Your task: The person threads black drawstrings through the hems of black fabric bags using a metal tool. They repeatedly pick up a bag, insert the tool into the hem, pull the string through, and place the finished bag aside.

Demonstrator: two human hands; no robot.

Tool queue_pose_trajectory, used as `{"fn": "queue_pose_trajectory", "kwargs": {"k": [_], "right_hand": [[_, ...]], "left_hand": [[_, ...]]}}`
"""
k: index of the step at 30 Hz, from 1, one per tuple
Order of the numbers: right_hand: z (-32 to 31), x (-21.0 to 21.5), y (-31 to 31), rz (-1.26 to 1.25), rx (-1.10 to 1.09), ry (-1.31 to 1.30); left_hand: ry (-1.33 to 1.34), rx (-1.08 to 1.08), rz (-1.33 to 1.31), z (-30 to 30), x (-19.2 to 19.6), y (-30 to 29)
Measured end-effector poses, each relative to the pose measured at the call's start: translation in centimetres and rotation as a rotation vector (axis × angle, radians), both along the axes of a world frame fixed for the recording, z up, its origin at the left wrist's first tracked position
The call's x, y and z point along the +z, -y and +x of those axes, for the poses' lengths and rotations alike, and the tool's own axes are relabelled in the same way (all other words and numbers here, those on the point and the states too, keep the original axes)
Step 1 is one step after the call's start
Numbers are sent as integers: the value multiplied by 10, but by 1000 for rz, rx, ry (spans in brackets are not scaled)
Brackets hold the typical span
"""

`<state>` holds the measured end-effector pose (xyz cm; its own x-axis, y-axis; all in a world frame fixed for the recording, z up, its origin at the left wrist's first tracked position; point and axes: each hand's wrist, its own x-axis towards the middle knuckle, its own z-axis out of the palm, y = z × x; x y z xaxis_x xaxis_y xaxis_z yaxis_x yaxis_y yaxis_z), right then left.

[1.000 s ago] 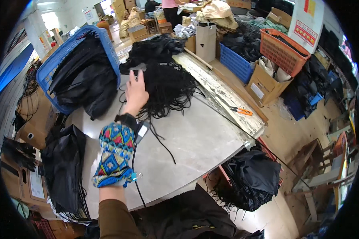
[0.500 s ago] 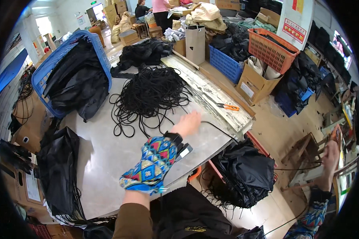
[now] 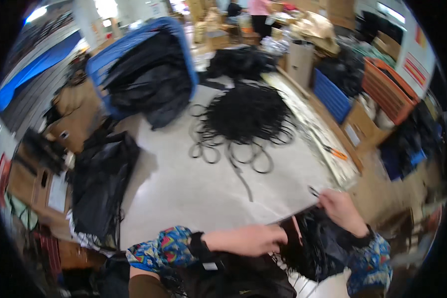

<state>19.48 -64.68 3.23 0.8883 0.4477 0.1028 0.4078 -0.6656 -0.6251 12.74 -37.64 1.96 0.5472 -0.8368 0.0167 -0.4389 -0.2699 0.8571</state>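
Note:
My right hand [image 3: 340, 208], over the table's front right edge, is closed in a pinch on a black cord [image 3: 313, 190]; its short looped end sticks out past the fingertips. Low in front of me, my left hand [image 3: 256, 239] reaches rightward with fingers bent together; blur hides what they hold, if anything. Black shiny fabric [image 3: 323, 243] hangs below and between the hands, beside the table edge. On the grey table [image 3: 174, 184] rests a tangled heap of black cord [image 3: 248, 111], with loops and one loose end trailing toward me.
A tilted blue crate [image 3: 191, 64] of black fabric stands at the table's far left. Nearer, a black fabric bundle [image 3: 102, 179] drapes over the left edge. An orange-handled cutting tool [image 3: 336, 153] lies at right. Beyond are a cardboard box [image 3: 360, 124] and an orange crate [image 3: 390, 89].
My right hand has come in from the far right to the table edge. My left hand has drawn back from beside the cord heap toward my body. The view has shifted leftward.

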Motion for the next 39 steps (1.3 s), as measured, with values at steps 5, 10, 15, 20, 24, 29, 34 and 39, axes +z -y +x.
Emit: {"fn": "queue_pose_trajectory", "kwargs": {"k": [5, 10, 15, 20, 24, 29, 34, 39], "right_hand": [[-16, 5, -17, 60, -16, -120], [-22, -45, -96, -194, 169, 295], [-14, -78, -139, -105, 38, 389], [-17, -99, -139, -194, -88, 441], [-14, -97, -140, -204, -58, 509], [-6, -90, -148, -156, -13, 434], [-11, -86, -149, -197, -30, 344], [-9, -88, -148, -190, -25, 341]], "left_hand": [[137, 886, 129, 106, -37, -171], [521, 1547, 525, 143, -54, -301], [972, 1502, 902, 176, -46, -347], [1016, 1631, 815, 228, -34, -400], [1272, 1608, 880, 276, 10, -460], [1354, 1402, 935, 324, 81, -507], [1223, 1218, 669, 389, 94, -535], [1005, 1268, 598, 410, 80, -539]]}}
